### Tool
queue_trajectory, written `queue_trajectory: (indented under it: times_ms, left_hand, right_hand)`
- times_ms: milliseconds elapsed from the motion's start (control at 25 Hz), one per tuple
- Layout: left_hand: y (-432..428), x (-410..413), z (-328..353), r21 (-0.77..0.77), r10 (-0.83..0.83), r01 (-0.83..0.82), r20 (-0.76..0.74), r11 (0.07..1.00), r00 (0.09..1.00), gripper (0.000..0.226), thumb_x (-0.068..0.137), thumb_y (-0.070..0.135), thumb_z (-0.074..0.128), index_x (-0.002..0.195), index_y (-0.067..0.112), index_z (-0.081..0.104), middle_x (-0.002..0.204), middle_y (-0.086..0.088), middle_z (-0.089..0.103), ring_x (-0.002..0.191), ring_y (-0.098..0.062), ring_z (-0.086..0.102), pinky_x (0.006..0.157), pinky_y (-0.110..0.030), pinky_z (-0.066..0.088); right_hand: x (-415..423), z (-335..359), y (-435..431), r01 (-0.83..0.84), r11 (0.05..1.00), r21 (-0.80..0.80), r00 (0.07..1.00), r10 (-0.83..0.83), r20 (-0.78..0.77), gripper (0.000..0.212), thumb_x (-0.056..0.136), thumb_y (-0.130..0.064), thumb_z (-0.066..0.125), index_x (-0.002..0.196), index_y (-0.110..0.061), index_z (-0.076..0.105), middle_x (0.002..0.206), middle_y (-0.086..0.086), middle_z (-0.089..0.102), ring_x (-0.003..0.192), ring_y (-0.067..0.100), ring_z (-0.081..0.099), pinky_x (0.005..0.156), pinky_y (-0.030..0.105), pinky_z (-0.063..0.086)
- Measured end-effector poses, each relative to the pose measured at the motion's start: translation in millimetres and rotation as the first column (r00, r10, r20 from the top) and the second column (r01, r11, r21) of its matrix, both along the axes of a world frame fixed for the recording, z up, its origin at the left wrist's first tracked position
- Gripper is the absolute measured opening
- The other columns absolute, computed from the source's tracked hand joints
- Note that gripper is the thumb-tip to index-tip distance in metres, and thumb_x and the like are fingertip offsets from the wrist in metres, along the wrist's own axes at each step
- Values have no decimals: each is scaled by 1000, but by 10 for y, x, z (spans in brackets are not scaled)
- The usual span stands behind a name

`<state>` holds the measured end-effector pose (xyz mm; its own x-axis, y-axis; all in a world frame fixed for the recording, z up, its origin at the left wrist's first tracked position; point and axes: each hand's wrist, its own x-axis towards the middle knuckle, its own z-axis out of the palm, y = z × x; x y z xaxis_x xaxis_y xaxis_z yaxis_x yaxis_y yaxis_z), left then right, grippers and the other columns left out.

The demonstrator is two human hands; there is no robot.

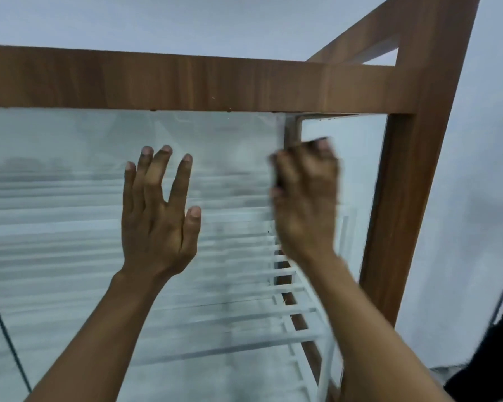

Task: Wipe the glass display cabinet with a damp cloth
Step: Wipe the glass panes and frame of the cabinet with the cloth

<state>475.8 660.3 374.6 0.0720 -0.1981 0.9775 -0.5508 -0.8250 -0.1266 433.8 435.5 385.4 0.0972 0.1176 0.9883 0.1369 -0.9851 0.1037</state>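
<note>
Left hand (160,221) flat on glass panel (70,227), fingers (161,166) spread; right hand (305,198) blurred at panel's right edge, fingers curled, grip unclear.

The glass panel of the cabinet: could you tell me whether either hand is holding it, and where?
The right hand grips the glass panel by its right vertical edge near the top, fingers curled around it. The left hand rests open and flat on the glass.

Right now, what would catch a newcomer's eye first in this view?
Two bare hands against the glass: the left hand flat and spread at centre, the right hand blurred at the pane's right edge. The brown wooden frame crosses the top, and white slats show behind the smeared pane.
</note>
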Motion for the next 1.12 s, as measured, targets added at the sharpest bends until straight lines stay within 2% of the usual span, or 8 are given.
queue_trajectory:
  times_ms: [120,280,320,520,720,880,1000,1120]
  left_hand:
    - [-27,20,18,29,52,-52,6,998,999,60,104,36,23,154,4,32,159,-18,23,153,-37,17,127,-54,9]
    - [-18,13,-16,16,51,-51,39,999,998,59,104,33,22,151,1,35,159,-20,26,153,-38,20,127,-55,11]
    - [-2,13,-12,19,45,-45,35,999,998,59,104,33,22,151,1,35,159,-20,26,153,-38,20,127,-55,11]
    - [-37,1,10,26,71,-71,22,997,997,59,105,35,22,154,3,31,160,-19,23,153,-39,18,127,-56,9]
    - [-47,6,-1,9,77,-77,30,997,997,58,103,31,29,153,2,32,159,-22,26,153,-38,18,126,-57,10]
    - [-34,0,-2,23,67,-67,16,997,998,58,104,34,24,154,4,31,161,-19,23,154,-36,17,127,-54,9]
    - [-19,22,2,36,73,-73,9,997,997,59,105,35,23,155,5,30,161,-17,22,154,-36,16,128,-52,7]
    - [0,14,-12,44,71,-72,15,996,997,59,105,35,25,155,5,28,162,-19,22,154,-35,14,128,-51,5]
  right_hand:
    - [-67,139,-233,99,910,402,988,-137,68,49,104,-28,44,151,-15,38,156,12,33,150,36,20,127,53,13]
    - [97,275,812,-64,987,-149,998,63,-11,49,101,-26,52,149,-16,49,155,11,43,147,33,32,127,49,16]
    - [86,287,740,-69,982,-175,998,70,2,47,102,-25,53,148,-17,51,155,9,40,147,32,31,127,48,18]
    - [-51,377,-324,-10,926,376,977,-70,199,36,105,-20,49,138,-16,61,137,2,32,139,32,31,116,57,31]
    - [158,332,682,-193,975,-108,973,205,110,42,90,-1,62,128,-17,69,135,8,49,133,32,39,118,49,30]
    - [113,503,146,-179,944,278,943,84,323,19,99,-17,63,116,-26,59,124,1,35,122,28,38,102,48,38]
    - [21,501,1,-153,872,466,948,-4,318,18,102,-20,54,116,-29,48,126,-2,34,123,24,36,102,47,38]
    - [19,283,15,-137,976,172,973,99,210,20,103,-21,52,122,-25,48,130,2,35,129,28,36,109,48,37]
